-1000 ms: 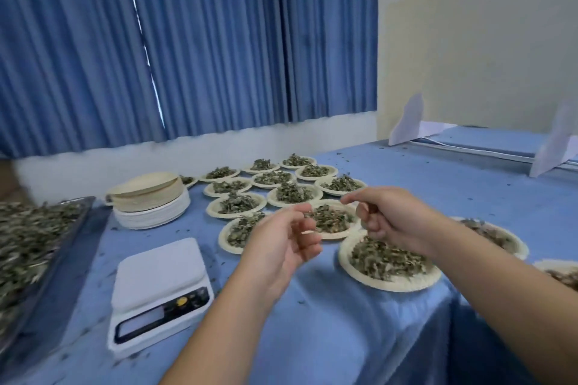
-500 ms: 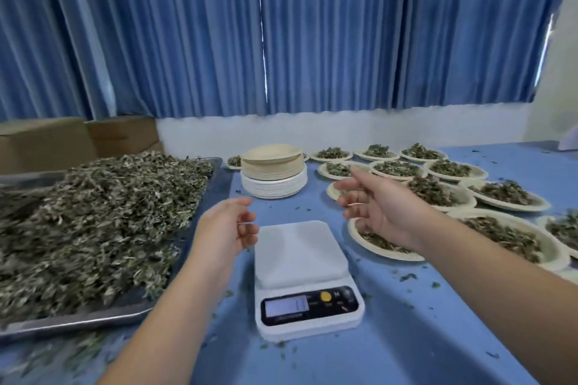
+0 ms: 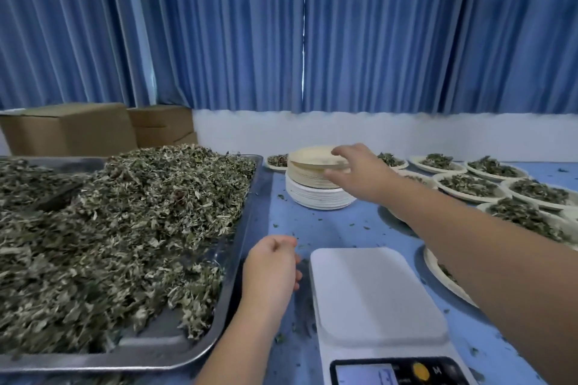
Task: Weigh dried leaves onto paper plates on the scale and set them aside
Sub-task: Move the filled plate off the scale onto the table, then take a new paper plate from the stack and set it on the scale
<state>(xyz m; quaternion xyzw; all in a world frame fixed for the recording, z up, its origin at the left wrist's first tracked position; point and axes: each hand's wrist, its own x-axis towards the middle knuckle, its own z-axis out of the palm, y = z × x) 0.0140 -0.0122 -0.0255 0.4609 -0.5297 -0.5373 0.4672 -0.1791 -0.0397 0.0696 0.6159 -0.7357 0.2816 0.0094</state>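
Observation:
A stack of empty paper plates (image 3: 316, 194) stands at the back of the blue table. My right hand (image 3: 359, 173) reaches over it and pinches the right edge of the top paper plate (image 3: 309, 156), fingers above and thumb below, and that edge is slightly raised. The white scale (image 3: 375, 294) sits near me with a bare platform and a lit display. My left hand (image 3: 272, 269) hovers just left of the scale, loosely curled and holding nothing. A heap of dried leaves (image 3: 125, 228) fills the metal tray (image 3: 233, 256) on the left.
Several paper plates filled with leaves (image 3: 469, 186) lie in rows at the right, one partly under my right forearm. Cardboard boxes (image 3: 68, 130) stand behind the tray. Blue curtains (image 3: 375, 40) hang along the back wall. Leaf crumbs dot the blue tablecloth (image 3: 328, 225).
The view has swung left from the filled plates to the tray and scale. My right hand has reached forward onto the plate stack and taken hold of the top plate. My left hand has dropped beside the scale.

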